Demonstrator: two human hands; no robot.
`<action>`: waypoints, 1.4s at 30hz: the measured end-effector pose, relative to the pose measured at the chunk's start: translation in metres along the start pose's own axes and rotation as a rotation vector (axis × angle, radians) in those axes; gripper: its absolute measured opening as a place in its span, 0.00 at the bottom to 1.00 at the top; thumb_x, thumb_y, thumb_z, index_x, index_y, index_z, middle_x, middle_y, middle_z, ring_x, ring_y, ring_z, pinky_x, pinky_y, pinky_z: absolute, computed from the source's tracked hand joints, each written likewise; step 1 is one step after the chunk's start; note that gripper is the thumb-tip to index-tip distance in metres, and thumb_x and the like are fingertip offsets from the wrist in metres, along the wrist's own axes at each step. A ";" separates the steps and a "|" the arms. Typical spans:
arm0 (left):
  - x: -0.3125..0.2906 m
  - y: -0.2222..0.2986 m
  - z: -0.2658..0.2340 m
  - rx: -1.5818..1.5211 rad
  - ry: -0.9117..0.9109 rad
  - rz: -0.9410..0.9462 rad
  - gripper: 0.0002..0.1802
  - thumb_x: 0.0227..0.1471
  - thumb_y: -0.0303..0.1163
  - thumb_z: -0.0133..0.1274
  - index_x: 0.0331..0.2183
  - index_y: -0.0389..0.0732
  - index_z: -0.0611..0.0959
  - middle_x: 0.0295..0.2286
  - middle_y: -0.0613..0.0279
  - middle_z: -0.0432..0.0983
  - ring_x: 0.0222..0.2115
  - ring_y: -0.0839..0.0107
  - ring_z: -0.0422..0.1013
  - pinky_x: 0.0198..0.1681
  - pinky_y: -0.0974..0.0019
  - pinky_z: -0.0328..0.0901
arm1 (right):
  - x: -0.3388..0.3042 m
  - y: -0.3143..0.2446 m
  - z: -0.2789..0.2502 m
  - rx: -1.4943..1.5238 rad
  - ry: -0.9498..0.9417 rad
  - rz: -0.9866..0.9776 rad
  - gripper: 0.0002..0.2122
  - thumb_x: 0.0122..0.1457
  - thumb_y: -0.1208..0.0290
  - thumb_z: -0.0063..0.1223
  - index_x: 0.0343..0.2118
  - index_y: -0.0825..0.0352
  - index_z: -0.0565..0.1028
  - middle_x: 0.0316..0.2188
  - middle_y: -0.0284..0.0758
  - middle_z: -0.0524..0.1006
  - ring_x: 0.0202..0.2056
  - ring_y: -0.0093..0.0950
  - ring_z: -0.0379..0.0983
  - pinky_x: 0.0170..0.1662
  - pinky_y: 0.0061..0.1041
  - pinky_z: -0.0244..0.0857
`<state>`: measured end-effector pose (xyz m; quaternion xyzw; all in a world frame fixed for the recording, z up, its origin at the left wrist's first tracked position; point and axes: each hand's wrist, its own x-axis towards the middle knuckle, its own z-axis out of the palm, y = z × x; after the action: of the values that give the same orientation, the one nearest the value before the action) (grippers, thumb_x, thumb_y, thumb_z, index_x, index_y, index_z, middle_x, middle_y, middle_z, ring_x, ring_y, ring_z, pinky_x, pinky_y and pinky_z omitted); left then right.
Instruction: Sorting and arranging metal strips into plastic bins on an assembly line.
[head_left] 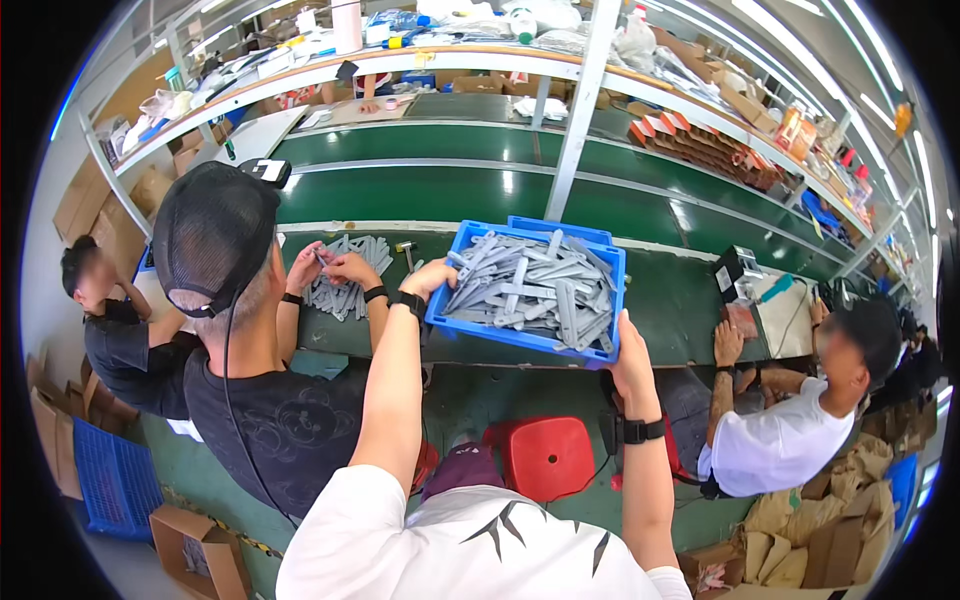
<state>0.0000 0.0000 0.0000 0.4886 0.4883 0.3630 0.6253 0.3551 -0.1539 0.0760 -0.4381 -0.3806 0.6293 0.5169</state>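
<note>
Between my two hands is a blue plastic bin point(470, 328) heaped with long flat grey plastic pieces point(540, 285). My left hand point(428, 280) grips the bin's left wall, its fingers curled over the rim. At the lower right corner, my right hand point(632, 355) is closed on the bin's side, with some of its fingers hidden behind the wall. The bin is held over the near edge of the green workbench point(670, 310). A second blue rim point(560, 230) shows just behind it, and I cannot tell whether the two are stacked.
A co-worker in a black cap point(218, 235) sits close on my left, handling pieces by a grey pile point(350, 270). Another person in white point(780, 440) sits at right. A red stool point(547, 458) stands below the bin. A metal post point(583, 110) and loaded shelf point(450, 60) rise beyond.
</note>
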 end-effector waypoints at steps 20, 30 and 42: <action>0.122 -0.035 -0.182 -0.010 0.383 -0.152 0.23 0.32 0.23 0.44 0.38 0.37 0.75 0.21 0.64 0.69 0.19 0.72 0.65 0.21 0.70 0.61 | 0.292 0.084 0.077 -0.068 -0.035 0.129 0.33 0.60 0.50 0.45 0.58 0.75 0.56 0.58 0.40 0.60 0.60 0.29 0.51 0.62 0.27 0.40; 0.145 -0.080 -0.193 -0.080 0.363 -0.241 0.29 0.35 0.23 0.43 0.46 0.41 0.72 0.25 0.62 0.69 0.21 0.71 0.68 0.24 0.69 0.65 | 0.329 0.133 0.068 -0.076 0.026 0.243 0.39 0.57 0.46 0.47 0.59 0.76 0.53 0.59 0.45 0.57 0.62 0.34 0.49 0.63 0.30 0.37; 0.146 -0.099 -0.186 0.218 0.316 -0.256 0.25 0.36 0.24 0.46 0.43 0.38 0.74 0.27 0.63 0.71 0.27 0.73 0.66 0.30 0.71 0.63 | 0.333 0.167 0.056 -0.087 0.058 0.292 0.37 0.58 0.47 0.46 0.58 0.75 0.55 0.59 0.45 0.58 0.61 0.33 0.50 0.62 0.29 0.39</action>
<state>-0.1438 0.1574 -0.1417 0.4243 0.6744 0.2981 0.5256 0.2225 0.1425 -0.1137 -0.5289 -0.3248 0.6675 0.4112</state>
